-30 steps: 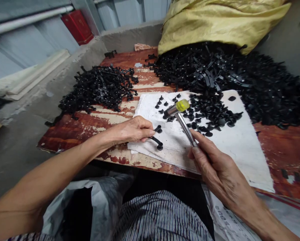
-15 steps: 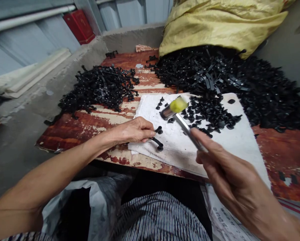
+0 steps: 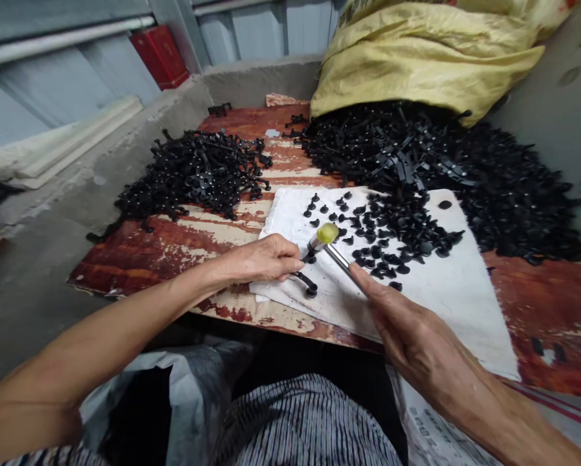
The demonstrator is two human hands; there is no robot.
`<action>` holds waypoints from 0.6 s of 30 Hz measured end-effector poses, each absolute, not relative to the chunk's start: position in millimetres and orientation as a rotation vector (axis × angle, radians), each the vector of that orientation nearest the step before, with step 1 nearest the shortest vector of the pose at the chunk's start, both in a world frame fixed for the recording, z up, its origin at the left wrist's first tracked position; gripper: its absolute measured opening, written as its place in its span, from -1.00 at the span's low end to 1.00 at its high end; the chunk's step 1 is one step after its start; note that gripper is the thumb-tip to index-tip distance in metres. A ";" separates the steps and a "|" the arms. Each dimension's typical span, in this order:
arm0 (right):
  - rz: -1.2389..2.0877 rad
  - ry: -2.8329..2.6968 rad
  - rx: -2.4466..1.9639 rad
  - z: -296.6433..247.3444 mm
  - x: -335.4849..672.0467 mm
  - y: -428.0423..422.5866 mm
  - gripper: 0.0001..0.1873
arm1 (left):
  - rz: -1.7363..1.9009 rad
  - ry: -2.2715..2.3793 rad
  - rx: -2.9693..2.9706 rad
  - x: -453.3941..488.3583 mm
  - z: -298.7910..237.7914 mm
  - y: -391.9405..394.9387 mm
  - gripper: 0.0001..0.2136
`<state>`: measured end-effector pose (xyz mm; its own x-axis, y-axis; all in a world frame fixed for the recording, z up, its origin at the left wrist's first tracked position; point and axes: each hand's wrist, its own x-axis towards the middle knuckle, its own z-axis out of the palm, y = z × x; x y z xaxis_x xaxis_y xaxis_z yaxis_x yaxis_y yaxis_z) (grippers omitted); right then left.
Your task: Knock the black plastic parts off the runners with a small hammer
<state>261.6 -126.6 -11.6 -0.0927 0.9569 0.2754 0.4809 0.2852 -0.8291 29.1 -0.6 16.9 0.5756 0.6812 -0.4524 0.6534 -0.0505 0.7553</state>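
My left hand (image 3: 261,260) pinches a curved black plastic piece (image 3: 306,283) against the white cloth (image 3: 446,298) near its left edge. My right hand (image 3: 407,330) grips the metal handle of a small hammer (image 3: 327,243) with a yellow face. The hammer's head sits low over the upper end of the black piece, right next to my left fingertips. Several loose black caps (image 3: 382,233) lie scattered on the cloth just beyond the hammer.
A heap of assembled black pieces (image 3: 198,171) lies at the left on the worn red board (image 3: 174,243). A larger black heap (image 3: 465,168) spills from a yellow sack (image 3: 416,52) at the back right. A concrete ledge (image 3: 140,139) borders the left. A grey bag (image 3: 193,388) sits by my lap.
The hammer was raised above the cloth, then came down toward the black piece at my left fingertips. My left hand stayed put, holding the piece.
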 end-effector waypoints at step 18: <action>1.489 -1.162 -1.166 -4.1 236.5 -99.0 -0.84 | 0.102 0.870 2.372 49.4 38.8 -41.0 -0.84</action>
<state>236.5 -99.0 -4.1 -0.1615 0.9757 -0.1479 -0.0937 -0.1643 -0.9819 49.4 -41.0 38.8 0.7819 0.6098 -0.1293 0.5634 -0.6026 0.5652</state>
